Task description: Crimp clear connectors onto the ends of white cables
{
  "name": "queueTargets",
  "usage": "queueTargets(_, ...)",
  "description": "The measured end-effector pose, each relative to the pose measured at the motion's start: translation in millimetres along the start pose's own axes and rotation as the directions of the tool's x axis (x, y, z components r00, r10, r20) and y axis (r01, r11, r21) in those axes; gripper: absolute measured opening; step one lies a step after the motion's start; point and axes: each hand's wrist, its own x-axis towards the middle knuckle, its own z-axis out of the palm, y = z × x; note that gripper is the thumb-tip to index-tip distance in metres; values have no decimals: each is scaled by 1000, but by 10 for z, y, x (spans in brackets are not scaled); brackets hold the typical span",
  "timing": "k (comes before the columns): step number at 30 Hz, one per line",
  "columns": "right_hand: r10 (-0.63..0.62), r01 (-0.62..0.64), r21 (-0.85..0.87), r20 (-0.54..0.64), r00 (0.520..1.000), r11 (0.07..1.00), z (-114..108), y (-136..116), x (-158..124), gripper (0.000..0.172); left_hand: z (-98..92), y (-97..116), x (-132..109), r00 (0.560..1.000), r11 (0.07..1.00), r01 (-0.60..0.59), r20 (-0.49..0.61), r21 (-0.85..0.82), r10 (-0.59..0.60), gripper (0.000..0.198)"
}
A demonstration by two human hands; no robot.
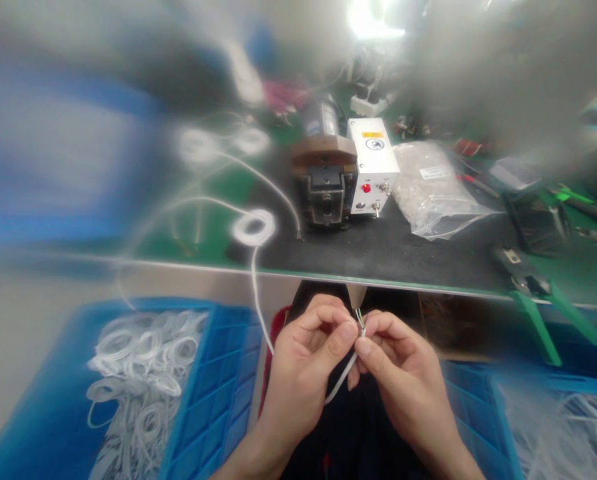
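A white cable [342,380] has its stripped end between my hands, with thin coloured wires [360,317] sticking up, one of them green. My left hand [311,357] pinches at the end of the cable with thumb and forefinger. From the other side, my right hand [401,373] closes its thumb and fingers on the cable just below the bare wires. Both hands are over my lap, in front of the table edge. A white cable coil [254,228] lies on the table, and its lead runs down behind my left hand.
A crimping machine [325,187] with a white control box [373,167] stands on a black mat. To its right are a clear plastic bag [435,190] and green-handled pliers [533,293] overhanging the edge. Blue crates [218,380] of coiled cables flank me left and right.
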Motion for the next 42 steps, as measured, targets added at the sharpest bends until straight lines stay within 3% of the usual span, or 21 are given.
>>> queueTargets(5, -174, 140, -221, -143, 974, 965, 112, -66, 31, 18, 0, -46, -37, 980, 963, -160, -80, 218, 181, 5)
queueTargets(12, -188, 144, -273, -143, 972, 951, 136, -75, 39, 19, 20, -109, -41, 989, 988, -105, -94, 116, 116, 2)
queueTargets(15, -211, 158, -313, -144, 967, 937, 111, -93, 39, 17, 12, -82, -49, 990, 967, -113, -56, 227, 129, 9)
queueTargets(19, -342, 241, -479, -133, 930, 844, 60, -105, 32, 11, 3, -44, -71, 985, 877, -161, 20, 453, 170, 21)
queueTargets(23, -426, 276, -644, -87, 901, 714, 33, -110, 16, 7, 16, -43, -89, 969, 834, -223, 19, 505, 247, 17)
queueTargets(26, -492, 311, -724, -45, 869, 616, 3, -151, 3, 9, 27, -55, -84, 973, 862, -204, -4, 464, 232, 13)
queueTargets(29, -443, 312, -751, 28, 896, 583, -97, -230, -15, 11, 31, -68, -66, 982, 901, -155, -35, 405, 185, 10)
queueTargets(32, -367, 296, -749, 76, 927, 593, -234, -328, -28, 18, 30, -75, -51, 974, 890, -165, -70, 426, 214, 8)
queueTargets(35, -418, 334, -762, 92, 904, 555, -310, -437, -17, 16, 27, -75, -58, 961, 834, -199, -66, 515, 269, 10)
queueTargets(42, -436, 479, -829, 331, 837, 290, -211, -645, 41, 35, 17, -52, -102, 891, 570, -329, 48, 753, 452, 23)
